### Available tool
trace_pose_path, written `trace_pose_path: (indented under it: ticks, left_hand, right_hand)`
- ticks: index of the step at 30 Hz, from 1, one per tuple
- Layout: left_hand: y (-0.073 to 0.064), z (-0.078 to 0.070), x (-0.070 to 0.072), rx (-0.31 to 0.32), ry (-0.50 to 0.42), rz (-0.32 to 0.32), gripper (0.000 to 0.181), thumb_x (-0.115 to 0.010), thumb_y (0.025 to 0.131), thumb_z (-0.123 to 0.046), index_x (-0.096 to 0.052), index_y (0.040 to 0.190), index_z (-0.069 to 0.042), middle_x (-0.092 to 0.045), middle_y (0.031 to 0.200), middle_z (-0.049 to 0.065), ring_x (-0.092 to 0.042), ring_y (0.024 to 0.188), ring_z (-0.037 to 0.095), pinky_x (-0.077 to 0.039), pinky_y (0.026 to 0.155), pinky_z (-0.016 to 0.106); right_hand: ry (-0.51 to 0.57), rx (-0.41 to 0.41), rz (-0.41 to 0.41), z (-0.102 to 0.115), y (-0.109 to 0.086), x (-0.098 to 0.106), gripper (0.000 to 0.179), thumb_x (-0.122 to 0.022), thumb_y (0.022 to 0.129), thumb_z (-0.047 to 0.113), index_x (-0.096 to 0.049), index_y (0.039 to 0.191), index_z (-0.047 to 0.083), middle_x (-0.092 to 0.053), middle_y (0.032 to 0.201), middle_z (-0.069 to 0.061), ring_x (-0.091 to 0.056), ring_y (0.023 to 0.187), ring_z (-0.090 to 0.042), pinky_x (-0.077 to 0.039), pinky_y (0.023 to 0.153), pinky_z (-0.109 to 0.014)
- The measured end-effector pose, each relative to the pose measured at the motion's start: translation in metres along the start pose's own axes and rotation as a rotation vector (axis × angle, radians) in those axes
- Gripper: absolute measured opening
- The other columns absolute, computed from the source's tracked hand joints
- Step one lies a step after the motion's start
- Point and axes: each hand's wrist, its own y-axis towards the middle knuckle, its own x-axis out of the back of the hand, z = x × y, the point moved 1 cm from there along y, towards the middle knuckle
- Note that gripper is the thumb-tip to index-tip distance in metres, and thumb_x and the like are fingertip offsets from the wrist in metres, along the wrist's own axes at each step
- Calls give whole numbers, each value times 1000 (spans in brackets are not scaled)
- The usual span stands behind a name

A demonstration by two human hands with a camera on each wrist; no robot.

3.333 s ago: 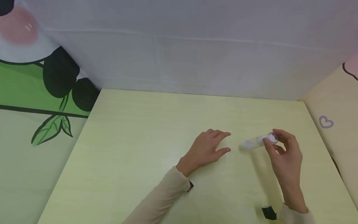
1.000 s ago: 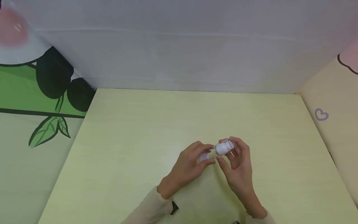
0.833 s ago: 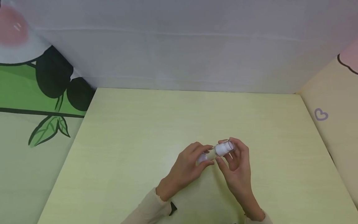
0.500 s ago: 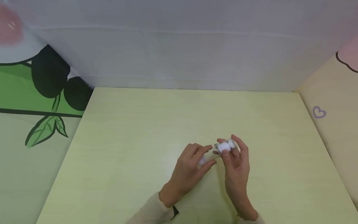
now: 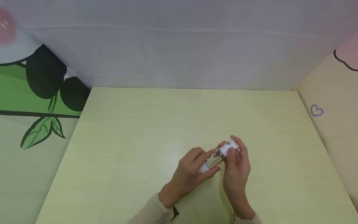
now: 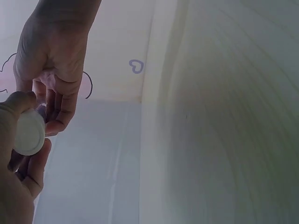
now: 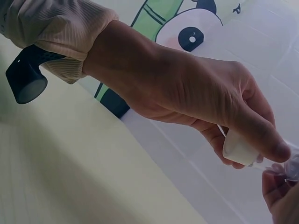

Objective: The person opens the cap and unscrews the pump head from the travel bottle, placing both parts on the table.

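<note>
- Pale yellow-green table fills your view, boxed in by a grey-white back wall.
- At far left, a wall panel shows a cartoon panda on green, with a leaf sprig drawn below it.
- Left of centre, your left hand comes in from a beige sleeve, a small black device at the wrist.
- Its thumb and fingers are curled round the white cap of a small clear bottle; the left wrist view shows that cap's round end pinched between thumb and fingertips.
- The bottle is held in the air above the table's near middle, tilted, between your two hands.
- Just to the right, your right hand pinches the bottle's white far end, thumb on top and fingers wrapped behind.
- In the right wrist view, the left hand closes over the cap, with your right fingertips at the lower corner.
- At far right, a cream side wall carries a small purple heart.
</note>
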Motion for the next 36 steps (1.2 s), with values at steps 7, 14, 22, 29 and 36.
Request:
trace_pose_path:
  ticks: [7,14,22,29,36]
  left_hand:
    - [-1,1,-1,17,-32,17,48,-94,78,-22,-74,118,-5,-63,90,0,-55,75,8,-45,64,8]
    - [-3,2,-3,40,-36,-4,47,-95,76,-21,-75,116,-6,-62,88,0,-54,73,7,-45,63,8]
    - [-3,0,0,91,-70,14,44,-94,78,-22,-75,115,-8,-64,91,0,-58,76,7,-48,67,7]
    - [-4,3,3,122,-108,31,43,-92,80,-20,-74,116,-7,-66,94,0,-60,79,8,-50,70,8]
    - [-10,8,6,152,-107,39,43,-92,80,-20,-73,118,-8,-68,96,2,-69,85,12,-55,75,12]
  right_hand:
    - [-56,29,6,1,0,1,36,-37,109,-7,-43,144,-12,-66,110,-14,-68,99,-17,-61,86,-23]
    - [-138,59,-26,0,-2,0,37,-41,107,-9,-42,143,-13,-64,114,-13,-67,103,-15,-60,88,-20]
    - [-97,10,-20,4,2,3,37,-40,109,-5,-41,146,-10,-63,113,-12,-69,97,-14,-61,83,-21]
    - [-63,29,13,7,11,9,39,-42,106,-11,-41,145,-10,-65,112,-15,-76,98,-22,-63,86,-27]
    - [-23,106,56,13,27,21,46,-48,97,-23,-42,141,-14,-70,113,-21,-75,105,-30,-62,93,-32]
